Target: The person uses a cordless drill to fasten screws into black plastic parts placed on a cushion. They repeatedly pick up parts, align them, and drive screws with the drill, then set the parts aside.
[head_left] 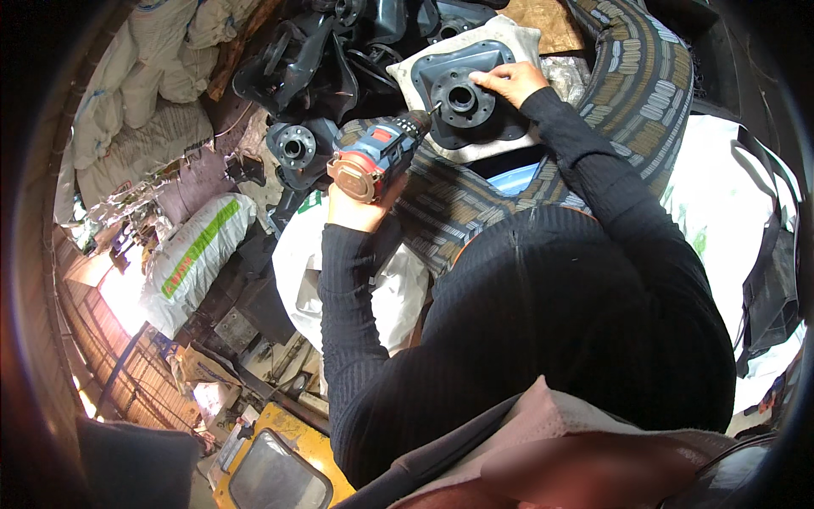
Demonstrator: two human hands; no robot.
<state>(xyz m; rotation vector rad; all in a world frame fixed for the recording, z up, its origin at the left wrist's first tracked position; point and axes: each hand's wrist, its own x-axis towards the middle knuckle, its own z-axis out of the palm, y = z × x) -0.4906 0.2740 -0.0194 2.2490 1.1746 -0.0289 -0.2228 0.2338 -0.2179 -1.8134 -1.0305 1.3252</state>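
My left hand (366, 209) is wrapped round the grip of a blue and red cordless drill (381, 151). The drill's tip reaches the left edge of a round, holed flange on a dark grey moulded part (500, 125). That part has a squarish base and a raised tube in the middle. It lies on a pale cushion (409, 78) in front of me. At the flange's upper right, my right hand (514, 83) has thumb and forefinger pinched together. Whatever lies between those fingertips is too small to make out.
Several similar dark parts (297, 146) are heaped at the far left. Patterned fabric (632, 93) curves round the right side and under the cushion. White sacks (203, 254) stand at left, and a white bag (708, 204) at right. A yellow-framed panel (275, 475) is at lower left.
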